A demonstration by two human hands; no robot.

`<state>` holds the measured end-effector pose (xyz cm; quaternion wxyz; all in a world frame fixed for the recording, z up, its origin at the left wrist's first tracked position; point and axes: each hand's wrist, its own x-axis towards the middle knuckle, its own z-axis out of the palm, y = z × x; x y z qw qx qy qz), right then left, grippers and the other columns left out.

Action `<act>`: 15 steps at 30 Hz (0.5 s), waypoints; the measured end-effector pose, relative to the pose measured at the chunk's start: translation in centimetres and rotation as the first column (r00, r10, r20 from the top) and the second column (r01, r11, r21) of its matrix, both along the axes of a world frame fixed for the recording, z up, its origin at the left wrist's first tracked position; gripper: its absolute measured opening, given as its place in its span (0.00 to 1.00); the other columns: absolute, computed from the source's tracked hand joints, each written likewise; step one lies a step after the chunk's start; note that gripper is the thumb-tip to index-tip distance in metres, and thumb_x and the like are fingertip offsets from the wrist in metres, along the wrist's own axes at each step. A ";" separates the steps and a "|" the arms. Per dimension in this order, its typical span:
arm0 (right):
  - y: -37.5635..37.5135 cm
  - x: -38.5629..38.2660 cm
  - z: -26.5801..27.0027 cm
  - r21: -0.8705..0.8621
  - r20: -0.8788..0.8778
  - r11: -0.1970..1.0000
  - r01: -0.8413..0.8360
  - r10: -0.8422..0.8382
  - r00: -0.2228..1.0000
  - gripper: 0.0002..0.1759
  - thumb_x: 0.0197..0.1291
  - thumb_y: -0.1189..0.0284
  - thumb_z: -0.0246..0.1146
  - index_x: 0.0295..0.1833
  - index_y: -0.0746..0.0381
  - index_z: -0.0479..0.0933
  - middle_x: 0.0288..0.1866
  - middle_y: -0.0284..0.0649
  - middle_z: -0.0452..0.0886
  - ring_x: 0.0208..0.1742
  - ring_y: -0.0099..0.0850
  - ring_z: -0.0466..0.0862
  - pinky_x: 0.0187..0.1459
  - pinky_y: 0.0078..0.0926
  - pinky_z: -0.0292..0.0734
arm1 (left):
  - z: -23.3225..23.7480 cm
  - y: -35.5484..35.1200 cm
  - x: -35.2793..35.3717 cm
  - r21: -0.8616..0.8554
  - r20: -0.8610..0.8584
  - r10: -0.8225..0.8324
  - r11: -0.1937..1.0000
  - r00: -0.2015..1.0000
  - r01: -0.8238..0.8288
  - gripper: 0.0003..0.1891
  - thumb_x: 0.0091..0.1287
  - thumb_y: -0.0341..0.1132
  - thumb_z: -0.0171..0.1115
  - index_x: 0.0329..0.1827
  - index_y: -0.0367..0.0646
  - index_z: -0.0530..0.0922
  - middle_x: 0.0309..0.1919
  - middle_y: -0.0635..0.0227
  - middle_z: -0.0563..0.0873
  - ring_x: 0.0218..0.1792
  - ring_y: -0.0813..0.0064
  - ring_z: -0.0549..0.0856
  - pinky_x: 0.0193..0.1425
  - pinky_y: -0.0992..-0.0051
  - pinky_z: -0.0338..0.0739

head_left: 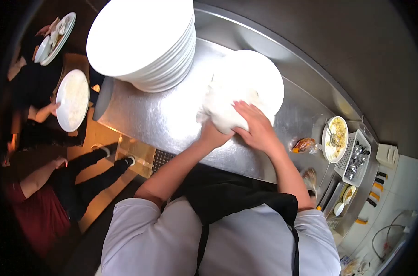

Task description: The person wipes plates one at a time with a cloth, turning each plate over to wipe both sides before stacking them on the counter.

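A white cloth [222, 110] lies bunched over the near edge of a white plate [259, 76] on the steel counter [167, 119]. My right hand [255, 126] presses flat on top of the cloth with fingers spread over it. My left hand [212, 134] sits under the cloth's lower edge, gripping cloth and plate rim; its fingers are mostly hidden. A tall stack of white plates [144, 39] stands just to the left on the same counter.
Other people stand at the left; one holds a white plate [72, 99], another carries a loaded plate [56, 37]. To the right sit a wrapped food packet [304, 146], a plate of food with a spoon [335, 138] and a cutlery basket [358, 156].
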<state>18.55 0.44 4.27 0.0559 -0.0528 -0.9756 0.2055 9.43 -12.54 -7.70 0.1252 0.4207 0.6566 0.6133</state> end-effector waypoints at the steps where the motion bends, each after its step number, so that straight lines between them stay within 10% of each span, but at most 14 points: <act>1: 1.0 1.2 0.1 0.016 0.040 0.996 0.084 -0.085 0.996 0.35 0.60 0.63 0.69 0.70 0.65 0.70 0.73 0.50 0.71 0.77 0.44 0.67 0.78 0.48 0.55 | 0.7 0.2 -0.5 0.034 -0.145 0.116 0.993 0.983 -0.112 0.38 0.58 0.36 0.70 0.71 0.32 0.65 0.69 0.42 0.69 0.71 0.47 0.67 0.75 0.53 0.59; 4: 5.4 1.0 -1.1 0.383 -0.032 0.866 0.322 -0.336 0.941 0.37 0.61 0.65 0.67 0.74 0.65 0.65 0.76 0.51 0.67 0.79 0.46 0.62 0.78 0.52 0.50 | 1.5 1.3 -0.5 0.009 -0.099 0.233 0.972 0.967 -0.233 0.48 0.62 0.41 0.69 0.77 0.27 0.49 0.74 0.34 0.53 0.75 0.41 0.56 0.78 0.50 0.50; 8: 7.1 -6.5 -3.6 0.343 -0.280 0.773 0.533 -0.458 0.844 0.43 0.64 0.60 0.64 0.78 0.69 0.56 0.80 0.53 0.60 0.82 0.51 0.55 0.78 0.53 0.48 | 0.8 1.6 -0.7 -0.089 -0.077 0.187 0.977 0.979 -0.193 0.56 0.65 0.45 0.68 0.78 0.25 0.34 0.75 0.31 0.46 0.76 0.39 0.53 0.79 0.51 0.46; 15: 2.3 -7.3 -1.8 -0.113 -0.081 0.990 -0.080 0.071 0.994 0.39 0.61 0.62 0.67 0.75 0.64 0.65 0.79 0.54 0.61 0.81 0.46 0.59 0.78 0.40 0.56 | 1.9 2.2 -1.6 -0.267 0.037 0.054 0.963 0.998 -0.043 0.55 0.63 0.43 0.69 0.79 0.29 0.37 0.75 0.36 0.51 0.75 0.40 0.54 0.79 0.51 0.48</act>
